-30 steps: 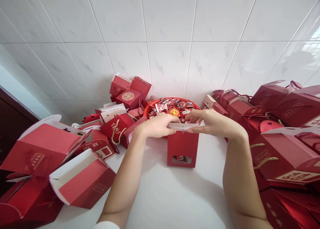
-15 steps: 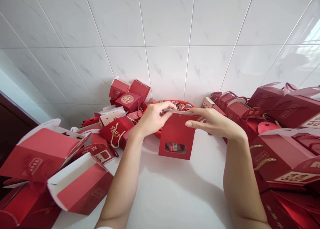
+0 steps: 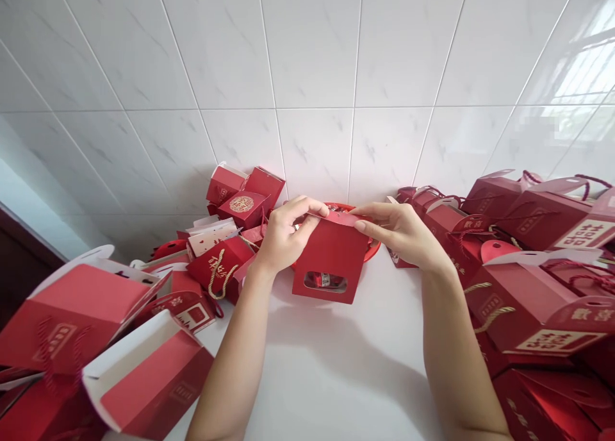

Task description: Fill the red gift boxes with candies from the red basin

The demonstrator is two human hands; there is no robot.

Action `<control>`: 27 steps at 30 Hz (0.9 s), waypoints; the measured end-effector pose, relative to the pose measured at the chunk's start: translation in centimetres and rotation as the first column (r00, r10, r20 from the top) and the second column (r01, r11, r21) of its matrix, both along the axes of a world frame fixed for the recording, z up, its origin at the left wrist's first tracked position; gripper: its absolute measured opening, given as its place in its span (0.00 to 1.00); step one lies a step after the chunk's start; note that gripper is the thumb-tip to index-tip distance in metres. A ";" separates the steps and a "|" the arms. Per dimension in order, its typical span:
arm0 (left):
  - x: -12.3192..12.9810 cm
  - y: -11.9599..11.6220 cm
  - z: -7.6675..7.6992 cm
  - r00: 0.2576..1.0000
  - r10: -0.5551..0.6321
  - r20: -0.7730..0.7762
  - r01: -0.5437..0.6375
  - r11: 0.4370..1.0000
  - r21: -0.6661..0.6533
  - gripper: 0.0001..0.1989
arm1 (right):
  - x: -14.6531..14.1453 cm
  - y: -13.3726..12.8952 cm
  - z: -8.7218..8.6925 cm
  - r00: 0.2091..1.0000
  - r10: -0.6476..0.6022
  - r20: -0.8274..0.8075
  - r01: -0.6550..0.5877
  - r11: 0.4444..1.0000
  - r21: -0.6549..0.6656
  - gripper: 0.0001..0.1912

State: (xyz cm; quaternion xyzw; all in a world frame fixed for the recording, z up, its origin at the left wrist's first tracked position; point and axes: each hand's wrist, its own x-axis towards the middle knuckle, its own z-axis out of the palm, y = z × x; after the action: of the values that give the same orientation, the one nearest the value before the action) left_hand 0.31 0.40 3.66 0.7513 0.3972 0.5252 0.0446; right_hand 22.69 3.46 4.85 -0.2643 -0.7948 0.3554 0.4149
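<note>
A red gift box (image 3: 331, 252) with a small clear window near its bottom stands upright between my hands. Through the window some red wrapped pieces show. My left hand (image 3: 291, 232) pinches the box's top edge at its left corner, thumb in front and fingers behind. At the right corner, my right hand (image 3: 401, 229) grips the same edge between thumb and fingers. The top flap is folded over, with small holes in it. Behind the box sits a red basin (image 3: 373, 251) of wrapped pieces, mostly hidden by the box and my hands.
Red gift boxes with rope handles are piled on the left (image 3: 91, 300) and on the right (image 3: 542, 300), close beside my forearms. A white table (image 3: 336, 377) lies under everything. A tiled wall (image 3: 312, 146) rises behind.
The top flap has come down over the box's top and its red face now shows. My right hand has closed in on the top edge. The view has tilted slightly upward.
</note>
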 end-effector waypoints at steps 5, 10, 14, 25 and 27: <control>-0.3 -0.7 0.4 0.991 -0.124 0.041 0.126 0.991 -0.044 0.06 | 0.3 -0.1 -0.1 0.993 -0.046 -0.104 0.047 0.999 0.004 0.18; -0.3 -1.2 0.4 0.989 -0.124 0.085 0.130 0.990 -0.059 0.07 | 0.4 -0.8 0.3 0.982 -0.116 -0.149 0.127 0.990 0.066 0.16; 0.4 -0.9 0.2 0.989 -0.105 0.105 0.110 0.993 -0.044 0.08 | 0.7 -1.2 0.3 0.972 -0.183 -0.145 0.198 0.975 0.100 0.12; 0.1 -1.1 0.4 0.988 -0.145 0.045 0.147 0.988 -0.053 0.09 | 5.9 -2.4 -1.2 0.594 -0.803 0.046 0.800 0.596 0.068 0.04; 0.1 -1.5 0.6 0.990 -0.136 0.023 0.137 0.989 -0.049 0.09 | 6.4 -2.7 -1.7 0.515 -0.852 0.095 0.847 0.523 0.092 0.05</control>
State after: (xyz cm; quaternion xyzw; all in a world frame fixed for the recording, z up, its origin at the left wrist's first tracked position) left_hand 0.36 -1.13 4.28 0.7701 0.3574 0.5183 0.1032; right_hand 29.07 0.76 3.20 -0.6336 -0.5954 0.0762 0.4882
